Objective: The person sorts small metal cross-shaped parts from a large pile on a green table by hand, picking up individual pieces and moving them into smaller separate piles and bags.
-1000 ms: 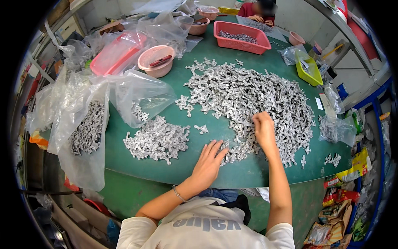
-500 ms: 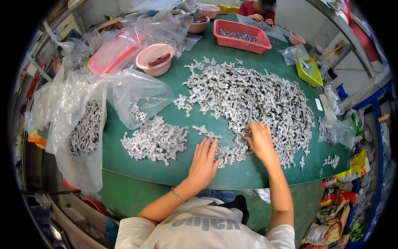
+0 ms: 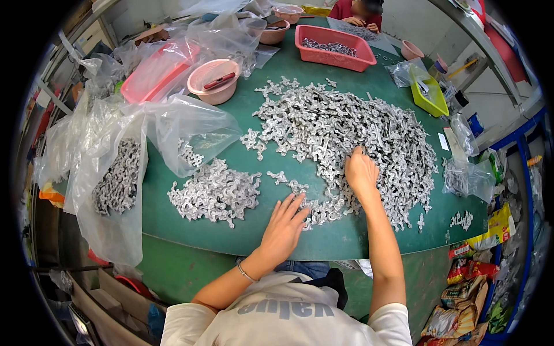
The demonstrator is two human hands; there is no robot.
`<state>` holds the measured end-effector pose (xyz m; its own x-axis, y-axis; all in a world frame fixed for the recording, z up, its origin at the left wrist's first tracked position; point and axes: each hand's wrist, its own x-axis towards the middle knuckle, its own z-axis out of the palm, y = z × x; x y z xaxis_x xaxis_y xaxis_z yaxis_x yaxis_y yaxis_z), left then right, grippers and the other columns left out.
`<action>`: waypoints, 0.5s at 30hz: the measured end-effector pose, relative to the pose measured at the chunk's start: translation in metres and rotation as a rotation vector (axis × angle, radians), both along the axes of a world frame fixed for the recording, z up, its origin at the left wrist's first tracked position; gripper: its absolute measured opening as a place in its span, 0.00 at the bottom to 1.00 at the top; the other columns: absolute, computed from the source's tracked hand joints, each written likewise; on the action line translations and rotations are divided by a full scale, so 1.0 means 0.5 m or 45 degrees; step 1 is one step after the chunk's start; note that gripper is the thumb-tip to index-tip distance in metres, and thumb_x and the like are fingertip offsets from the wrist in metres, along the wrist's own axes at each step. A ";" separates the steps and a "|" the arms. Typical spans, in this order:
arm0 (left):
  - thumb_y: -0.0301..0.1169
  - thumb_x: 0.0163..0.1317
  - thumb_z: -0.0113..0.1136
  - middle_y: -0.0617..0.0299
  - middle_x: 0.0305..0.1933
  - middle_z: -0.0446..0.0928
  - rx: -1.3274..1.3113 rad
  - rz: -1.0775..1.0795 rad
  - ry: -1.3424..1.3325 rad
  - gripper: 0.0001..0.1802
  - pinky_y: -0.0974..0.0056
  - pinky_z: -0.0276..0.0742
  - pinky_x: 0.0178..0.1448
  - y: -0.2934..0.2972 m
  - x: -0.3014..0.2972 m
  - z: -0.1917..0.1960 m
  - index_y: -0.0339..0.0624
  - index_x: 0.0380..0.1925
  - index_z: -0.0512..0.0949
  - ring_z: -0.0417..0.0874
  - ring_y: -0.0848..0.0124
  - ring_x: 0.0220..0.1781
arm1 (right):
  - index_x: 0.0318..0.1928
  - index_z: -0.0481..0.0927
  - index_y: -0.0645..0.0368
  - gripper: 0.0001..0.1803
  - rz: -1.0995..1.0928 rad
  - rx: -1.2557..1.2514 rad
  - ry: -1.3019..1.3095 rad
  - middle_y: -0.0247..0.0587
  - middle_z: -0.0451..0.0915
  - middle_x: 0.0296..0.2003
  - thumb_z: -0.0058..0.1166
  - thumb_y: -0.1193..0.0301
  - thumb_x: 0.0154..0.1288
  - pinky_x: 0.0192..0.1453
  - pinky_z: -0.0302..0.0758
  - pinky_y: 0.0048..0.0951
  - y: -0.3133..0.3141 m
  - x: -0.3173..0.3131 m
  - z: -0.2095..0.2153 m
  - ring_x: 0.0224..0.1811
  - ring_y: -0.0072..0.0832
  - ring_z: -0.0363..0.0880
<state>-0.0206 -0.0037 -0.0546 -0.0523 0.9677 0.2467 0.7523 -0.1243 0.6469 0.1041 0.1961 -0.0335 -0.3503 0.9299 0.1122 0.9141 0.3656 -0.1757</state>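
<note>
A big heap of small grey metal castings (image 3: 323, 127) with curved, lobed shapes spreads over the green table (image 3: 242, 104). My right hand (image 3: 362, 173) is in the heap's near part, its fingers curled down among the castings; whatever they pinch is hidden. My left hand (image 3: 283, 224) lies flat with fingers spread, beside a thin trail of castings (image 3: 320, 212) running off the heap. Left of it sits a smaller pile of the same castings (image 3: 216, 193). Clear plastic bags (image 3: 118, 179) with more castings lie at the table's left side.
A pink tray of metal rings (image 3: 334, 49) stands at the back, and a pink bowl (image 3: 213, 86) holds a red-handled tool. At right are a yellow-green basket (image 3: 430, 95) and a few loose castings (image 3: 461, 220). Across the table, another person (image 3: 360, 14) handles small parts.
My right hand has moved forward, deeper into the heap, and its fingers have curled in. The left hand stays almost in place beside the trail, its fingers shifting slightly.
</note>
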 end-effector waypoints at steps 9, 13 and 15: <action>0.23 0.52 0.55 0.52 0.63 0.56 -0.038 0.018 -0.028 0.25 0.49 0.53 0.65 0.001 0.000 0.003 0.40 0.53 0.65 0.57 0.51 0.64 | 0.33 0.69 0.67 0.11 0.014 0.148 -0.373 0.49 0.80 0.24 0.51 0.77 0.48 0.29 0.76 0.34 0.006 -0.030 -0.021 0.28 0.38 0.81; 0.24 0.53 0.55 0.52 0.63 0.56 -0.045 0.021 -0.016 0.26 0.49 0.52 0.65 0.001 0.005 0.001 0.41 0.54 0.64 0.57 0.51 0.64 | 0.34 0.69 0.69 0.12 0.040 0.082 -0.401 0.49 0.80 0.26 0.51 0.77 0.47 0.31 0.76 0.34 0.013 -0.022 -0.013 0.30 0.38 0.81; 0.24 0.53 0.55 0.52 0.63 0.57 -0.050 0.023 -0.008 0.26 0.49 0.52 0.65 0.002 0.005 0.004 0.40 0.54 0.63 0.57 0.51 0.64 | 0.34 0.69 0.69 0.12 0.053 0.064 -0.414 0.50 0.80 0.26 0.51 0.77 0.47 0.32 0.76 0.35 0.010 -0.022 -0.005 0.30 0.39 0.81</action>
<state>-0.0179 -0.0028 -0.0526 -0.0714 0.9755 0.2081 0.7503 -0.0850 0.6556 0.0932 0.2010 -0.0362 -0.4126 0.9103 0.0337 0.9036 0.4043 0.1418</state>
